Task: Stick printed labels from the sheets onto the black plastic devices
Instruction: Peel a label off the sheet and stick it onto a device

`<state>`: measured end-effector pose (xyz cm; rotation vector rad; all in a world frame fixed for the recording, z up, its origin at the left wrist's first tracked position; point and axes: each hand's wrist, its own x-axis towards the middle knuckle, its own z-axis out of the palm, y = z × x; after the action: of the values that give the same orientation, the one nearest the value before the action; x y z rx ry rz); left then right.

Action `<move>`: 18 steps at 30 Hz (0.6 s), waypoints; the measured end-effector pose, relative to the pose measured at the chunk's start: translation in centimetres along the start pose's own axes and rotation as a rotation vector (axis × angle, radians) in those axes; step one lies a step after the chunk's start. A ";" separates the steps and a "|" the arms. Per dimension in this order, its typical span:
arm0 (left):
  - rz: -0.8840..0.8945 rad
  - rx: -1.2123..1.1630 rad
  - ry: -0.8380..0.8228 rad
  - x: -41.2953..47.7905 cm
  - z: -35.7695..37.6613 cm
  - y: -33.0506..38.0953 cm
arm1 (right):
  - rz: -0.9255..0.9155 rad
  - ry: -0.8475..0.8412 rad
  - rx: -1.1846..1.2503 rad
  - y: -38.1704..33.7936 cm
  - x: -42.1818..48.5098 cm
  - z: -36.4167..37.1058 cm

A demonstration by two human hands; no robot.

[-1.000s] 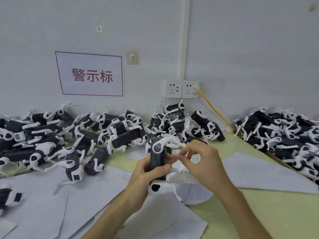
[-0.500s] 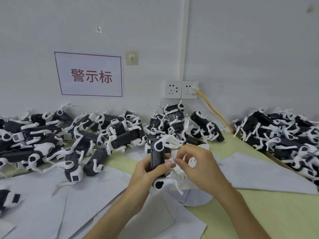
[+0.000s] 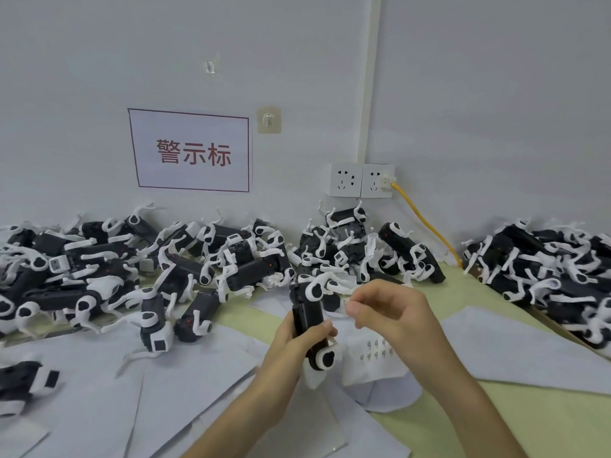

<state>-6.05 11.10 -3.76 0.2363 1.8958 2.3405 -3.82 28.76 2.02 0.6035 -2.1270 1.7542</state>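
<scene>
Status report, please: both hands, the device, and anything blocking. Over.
Left hand grips black device, roughly upright. Right hand pinches what seems a small label beside it, not yet applied. Label sheet lies below; nothing between them.

Matt black plastic device (image 3: 309, 314) with smooth white plastic fittings; thin matt paper sheets (image 3: 185, 385) lie on a smooth pale-green worktop (image 3: 535, 421).

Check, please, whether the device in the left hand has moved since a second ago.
Yes, slightly: against the wall socket, the device keeps its top in place while its lower white end has swung right, tilting it.
</scene>
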 end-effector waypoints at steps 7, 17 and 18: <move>0.056 0.031 -0.035 -0.2 0.3 -0.4 | 0.218 0.051 0.077 1.2 -0.2 2.1; 0.107 0.101 -0.041 -0.6 0.8 -0.3 | 0.270 0.163 0.062 2.1 -0.3 3.1; 0.114 0.112 -0.039 -0.7 0.9 -0.2 | 0.273 0.165 0.057 2.2 -0.3 3.1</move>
<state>-5.22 11.87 -3.83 0.4074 2.0485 2.2828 -4.58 26.08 -0.57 0.1781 -2.1300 1.9351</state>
